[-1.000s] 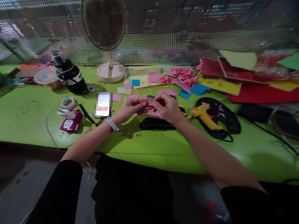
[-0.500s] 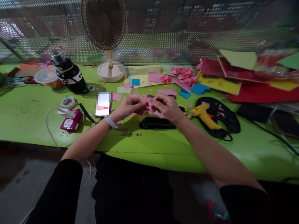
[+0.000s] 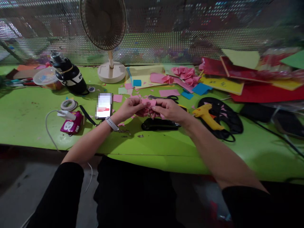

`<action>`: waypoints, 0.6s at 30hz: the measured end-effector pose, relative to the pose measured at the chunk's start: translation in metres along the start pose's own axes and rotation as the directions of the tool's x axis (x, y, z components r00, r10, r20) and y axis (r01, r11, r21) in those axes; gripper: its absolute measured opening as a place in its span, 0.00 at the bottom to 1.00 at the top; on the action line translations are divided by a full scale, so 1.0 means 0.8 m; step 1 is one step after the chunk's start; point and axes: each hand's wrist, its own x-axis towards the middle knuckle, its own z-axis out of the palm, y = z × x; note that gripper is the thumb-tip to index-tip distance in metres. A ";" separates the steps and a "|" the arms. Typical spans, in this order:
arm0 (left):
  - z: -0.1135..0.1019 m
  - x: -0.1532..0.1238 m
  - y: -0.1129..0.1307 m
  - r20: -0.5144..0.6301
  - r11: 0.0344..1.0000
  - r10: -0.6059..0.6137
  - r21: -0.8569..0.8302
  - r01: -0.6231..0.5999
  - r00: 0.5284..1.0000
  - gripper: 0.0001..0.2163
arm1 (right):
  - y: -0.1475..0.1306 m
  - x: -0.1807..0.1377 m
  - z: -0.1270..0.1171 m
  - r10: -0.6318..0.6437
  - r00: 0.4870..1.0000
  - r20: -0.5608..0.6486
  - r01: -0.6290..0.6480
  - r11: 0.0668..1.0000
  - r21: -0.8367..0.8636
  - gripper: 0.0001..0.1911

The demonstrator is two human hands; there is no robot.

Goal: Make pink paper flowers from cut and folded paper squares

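Note:
Between my two hands is a small piece of pink paper. My left hand pinches its left side, fingers closed. On the right side my right hand has thumb and fingers pressed on the same paper. The fingertips nearly meet, and part of the paper is hidden behind them. Just below the hands a black stapler lies on the green table. Scissors with black handles lie behind my right hand, among pink paper scraps.
Left of my hands are a phone, a purple power adapter, a tape roll and a black bottle. A fan stands behind. To the right lie a yellow glue gun and stacked coloured paper.
My right hand has turned slightly and its fingers lie flatter along the pink paper. The left hand keeps its pinch. The whole view has shifted a little.

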 end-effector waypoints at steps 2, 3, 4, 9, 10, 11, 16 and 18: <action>0.000 -0.001 0.002 -0.013 1.000 -0.007 0.030 0.007 1.000 0.20 | 0.001 0.000 -0.004 0.026 0.999 0.030 -0.026 1.000 0.005 0.13; 0.000 -0.001 0.003 -0.015 0.999 -0.011 0.040 0.011 1.000 0.20 | 0.002 0.000 -0.005 0.039 0.998 0.039 -0.039 0.999 0.007 0.14; 0.000 -0.001 0.004 -0.017 0.999 -0.011 0.047 0.012 1.000 0.20 | 0.002 0.000 -0.006 0.049 0.998 0.047 -0.050 0.999 0.011 0.14; -0.002 -0.001 0.005 -0.030 0.999 0.014 0.043 -0.013 0.999 0.22 | 0.004 0.001 -0.011 0.071 0.995 0.070 -0.076 0.995 0.063 0.12; -0.003 -0.002 0.006 -0.031 0.999 0.024 0.041 -0.022 0.999 0.22 | 0.005 0.001 -0.012 0.072 0.995 0.074 -0.077 0.995 0.070 0.12; -0.003 -0.002 0.006 -0.029 0.999 0.029 0.043 -0.028 0.999 0.22 | 0.005 0.001 -0.012 0.070 0.994 0.080 -0.076 0.995 0.072 0.12; -0.003 -0.005 0.008 -0.011 0.996 0.022 0.082 -0.021 1.000 0.20 | 0.007 0.001 -0.011 0.061 0.992 0.109 -0.069 0.995 0.066 0.15; -0.004 -0.004 0.007 -0.008 0.997 0.028 0.065 -0.028 1.000 0.18 | 0.006 0.000 -0.008 0.050 0.993 0.106 -0.056 0.997 0.055 0.15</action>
